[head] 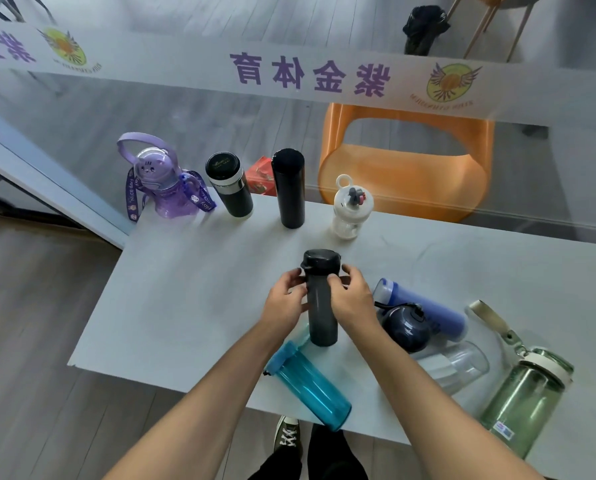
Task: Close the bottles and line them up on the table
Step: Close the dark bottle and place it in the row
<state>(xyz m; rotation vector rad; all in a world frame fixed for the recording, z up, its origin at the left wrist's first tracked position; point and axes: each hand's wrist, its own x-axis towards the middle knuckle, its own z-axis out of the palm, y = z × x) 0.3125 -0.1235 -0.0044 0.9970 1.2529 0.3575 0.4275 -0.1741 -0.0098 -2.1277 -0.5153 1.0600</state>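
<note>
While we look down from the head camera, our left hand (284, 304) and right hand (350, 299) wrap their fingers around the upright grey bottle (320, 306) at the centre of the table (192, 299). At twelve o'clock four capped bottles (291, 188) stand in a row; toward four o'clock the blue bottle (424, 310) and green bottle (525, 396) lie tipped.

A pale grey table (192, 306) is carrying everything. Along its far edge four bottles are standing upright in a row: a purple bottle (166, 188), a black flask (230, 188), a tall black bottle (288, 188) and a white bottle (350, 209). Near the front, a blue bottle (310, 386) is lying on its side, overhanging the edge. To the right, a violet bottle (424, 310), a navy lid (405, 327), a clear bottle (459, 367) and a green bottle (525, 396) are lying close together.
</note>
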